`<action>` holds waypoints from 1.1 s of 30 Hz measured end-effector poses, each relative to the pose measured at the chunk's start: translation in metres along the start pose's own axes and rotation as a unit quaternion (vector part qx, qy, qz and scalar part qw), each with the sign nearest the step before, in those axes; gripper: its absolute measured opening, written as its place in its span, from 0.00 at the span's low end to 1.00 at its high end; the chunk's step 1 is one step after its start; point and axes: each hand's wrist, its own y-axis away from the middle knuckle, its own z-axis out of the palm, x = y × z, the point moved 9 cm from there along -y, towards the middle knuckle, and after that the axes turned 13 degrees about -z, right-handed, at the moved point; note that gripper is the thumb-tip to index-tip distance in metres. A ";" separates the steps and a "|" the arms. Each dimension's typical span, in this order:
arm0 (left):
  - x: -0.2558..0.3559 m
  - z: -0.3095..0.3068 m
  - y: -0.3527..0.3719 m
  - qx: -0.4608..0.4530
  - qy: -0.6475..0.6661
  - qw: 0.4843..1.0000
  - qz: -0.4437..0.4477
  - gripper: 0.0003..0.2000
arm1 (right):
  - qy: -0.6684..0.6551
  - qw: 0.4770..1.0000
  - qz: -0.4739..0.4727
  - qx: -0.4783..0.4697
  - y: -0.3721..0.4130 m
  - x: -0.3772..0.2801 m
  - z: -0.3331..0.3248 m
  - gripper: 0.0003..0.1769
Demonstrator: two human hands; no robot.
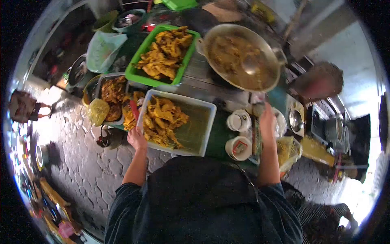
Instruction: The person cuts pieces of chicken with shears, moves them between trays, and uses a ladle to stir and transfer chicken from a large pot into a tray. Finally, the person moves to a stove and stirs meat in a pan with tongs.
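Observation:
My left hand (pixel 137 138) is closed at the lower left corner of a white plastic tray (pixel 209 122). Seasoned yellow chicken pieces (pixel 164 118) are heaped in the tray's left half, with its right half bare. A red-handled utensil (pixel 134 109) lies just beyond that hand, beside the tray. My right hand (pixel 267 116) is stretched forward, fingers curled, over the table's right side below a big metal pot (pixel 270 77). What it holds is blurred; I cannot tell what it is. A ladle (pixel 250 65) rests in the pot's brown liquid.
A green tray (pixel 132 73) of chicken pieces stands behind the white one. To the left is a container of darker cooked meat (pixel 113 89) and a yellow-filled plastic bag (pixel 98 112). White tubs (pixel 239 148) and another plastic bag (pixel 288 150) stand at the right.

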 end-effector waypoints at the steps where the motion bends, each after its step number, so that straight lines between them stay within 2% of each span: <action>1: -0.001 0.001 0.000 0.004 0.010 1.000 0.006 0.14 | -0.024 0.997 0.072 -0.031 0.005 0.005 0.002 0.22; 2: -0.002 0.003 -0.001 0.008 0.021 1.000 0.011 0.15 | -0.051 0.987 0.143 -0.060 0.014 0.009 0.007 0.22; 4: -0.008 0.013 -0.005 -0.013 0.017 1.000 0.018 0.17 | -0.045 0.993 0.067 0.087 0.019 -0.007 -0.017 0.22; 6: -0.011 0.018 -0.006 -0.021 0.018 0.999 0.034 0.18 | -0.068 0.987 0.110 0.093 0.026 0.003 -0.019 0.22; 8: -0.013 0.018 -0.007 -0.015 0.012 1.000 0.013 0.19 | -0.072 0.989 0.124 0.026 0.027 -0.002 -0.020 0.22; 9: -0.017 0.023 -0.008 -0.037 0.007 0.999 0.001 0.20 | 0.000 0.993 0.101 -0.061 0.027 0.003 -0.013 0.23; 12: -0.025 0.034 -0.013 -0.043 -0.027 0.999 -0.011 0.20 | -0.040 0.981 0.177 -0.064 0.041 -0.001 -0.011 0.21; 14: -0.028 0.047 -0.020 -0.032 -0.057 0.995 0.075 0.20 | -0.106 0.978 0.120 0.136 0.049 -0.004 -0.014 0.18; 16: -0.032 0.043 -0.022 -0.050 -0.004 0.999 -0.003 0.21 | -0.099 0.978 0.123 0.139 0.054 0.004 0.005 0.19; 18: -0.023 0.032 -0.016 -0.033 -0.019 0.999 0.003 0.22 | -0.099 0.977 0.124 0.143 0.060 0.001 0.011 0.19; 20: -0.025 0.035 -0.017 -0.030 -0.014 0.999 0.015 0.21 | -0.199 0.961 0.185 0.055 0.065 -0.005 0.027 0.18; 21: -0.022 0.032 -0.018 -0.026 -0.012 1.000 0.013 0.21 | -0.194 0.960 0.175 0.099 0.068 -0.008 0.017 0.16; 22: -0.018 0.030 -0.017 -0.023 -0.012 0.999 0.018 0.21 | -0.196 0.959 0.178 0.104 0.071 -0.008 0.013 0.16; 24: -0.010 0.019 -0.006 0.003 0.036 0.998 0.060 0.22 | -0.289 0.908 0.246 0.179 0.093 0.008 -0.002 0.17; 25: -0.007 0.015 -0.002 -0.003 0.066 0.996 0.051 0.21 | -0.254 0.901 0.304 0.180 0.107 0.030 0.001 0.18; 27: -0.006 0.016 -0.007 -0.020 0.060 0.996 0.065 0.21 | -0.312 0.861 0.262 0.303 0.140 0.068 0.009 0.18; 29: -0.009 0.027 -0.013 -0.057 0.053 0.993 0.085 0.21 | -0.171 0.902 0.265 0.294 0.158 0.080 -0.014 0.19; 30: -0.011 0.028 -0.015 -0.053 0.052 0.994 0.086 0.21 | -0.174 0.901 0.265 0.296 0.169 0.089 -0.016 0.19; 32: -0.025 0.039 -0.023 -0.077 0.037 0.996 0.019 0.24 | -0.065 0.912 0.361 0.185 0.201 0.117 0.001 0.23; 33: -0.030 0.042 -0.027 -0.048 0.065 0.996 0.037 0.25 | -0.068 0.912 0.360 0.186 0.210 0.123 0.004 0.23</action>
